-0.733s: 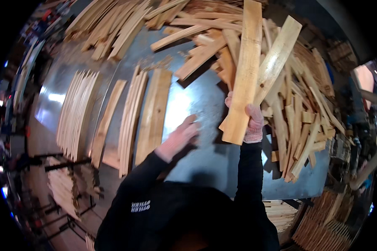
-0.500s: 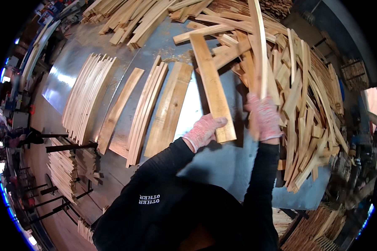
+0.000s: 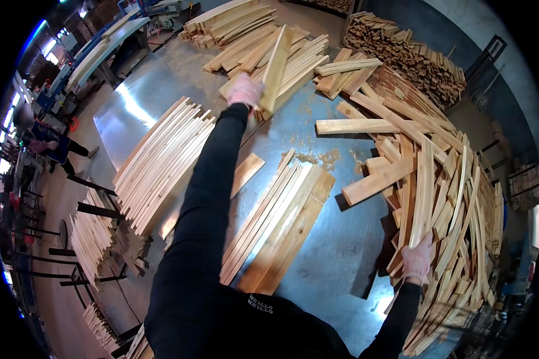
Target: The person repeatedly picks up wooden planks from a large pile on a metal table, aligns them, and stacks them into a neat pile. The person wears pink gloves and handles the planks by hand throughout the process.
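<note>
Metal table point(image 3: 356, 239) spread beneath my arms, shining in places. Along the table's right side sprawled a heap of loose boards point(image 3: 455, 197), crossing over one another. Toward the table's left edge lay a row of pale boards point(image 3: 161, 167), packed side by side; at the table's far end were stacked boards point(image 3: 239, 25). A smaller group of boards point(image 3: 284, 224) lay near the table's middle. One tilted board point(image 3: 276, 69) was up over the table's far end, and my gloved left hand point(image 3: 244, 91) had its fingers clamped around the lower part. At the table's right side, my right hand point(image 3: 417, 260) touched the heap; whether those fingers were apart or together, I could not tell.
</note>
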A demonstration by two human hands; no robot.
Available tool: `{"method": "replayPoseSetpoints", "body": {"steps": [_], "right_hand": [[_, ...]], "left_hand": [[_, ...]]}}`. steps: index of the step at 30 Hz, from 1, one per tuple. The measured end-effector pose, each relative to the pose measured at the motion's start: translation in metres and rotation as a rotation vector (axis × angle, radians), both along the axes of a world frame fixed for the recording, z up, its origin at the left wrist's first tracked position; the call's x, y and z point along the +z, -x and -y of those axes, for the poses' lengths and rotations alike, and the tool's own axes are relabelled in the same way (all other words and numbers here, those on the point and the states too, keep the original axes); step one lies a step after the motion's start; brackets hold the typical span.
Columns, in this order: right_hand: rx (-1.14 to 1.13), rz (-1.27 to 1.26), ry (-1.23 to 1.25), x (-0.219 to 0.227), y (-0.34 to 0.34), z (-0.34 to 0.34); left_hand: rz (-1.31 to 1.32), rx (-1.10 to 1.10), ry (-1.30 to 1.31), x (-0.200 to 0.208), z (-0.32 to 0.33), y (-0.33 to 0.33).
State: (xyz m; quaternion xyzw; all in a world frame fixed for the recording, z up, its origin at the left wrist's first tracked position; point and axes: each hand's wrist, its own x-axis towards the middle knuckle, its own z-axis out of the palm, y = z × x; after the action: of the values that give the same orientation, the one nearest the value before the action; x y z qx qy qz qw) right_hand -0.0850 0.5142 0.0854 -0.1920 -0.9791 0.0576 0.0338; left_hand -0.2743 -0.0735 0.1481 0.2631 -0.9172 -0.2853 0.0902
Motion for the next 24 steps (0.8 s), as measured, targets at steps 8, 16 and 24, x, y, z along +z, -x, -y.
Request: {"method": "replayPoseSetpoints", "body": {"steps": [8,16,24], "right_hand": [[-0.293,-0.016,0.850,0.033,-0.113,0.071],[0.053,0.115,2.198,-0.018,-0.141,0.110],[0.104,0.321,1.907,-0.082,-0.183,0.108]], "left_hand": [[-0.052,-0.512,-0.267,-0.065,-0.117,-0.181],[0.523,-0.488,0.339,-0.148,-0.233,-0.383],[0.441,-0.065,-0.284,-0.161,-0.223,-0.402]]}}
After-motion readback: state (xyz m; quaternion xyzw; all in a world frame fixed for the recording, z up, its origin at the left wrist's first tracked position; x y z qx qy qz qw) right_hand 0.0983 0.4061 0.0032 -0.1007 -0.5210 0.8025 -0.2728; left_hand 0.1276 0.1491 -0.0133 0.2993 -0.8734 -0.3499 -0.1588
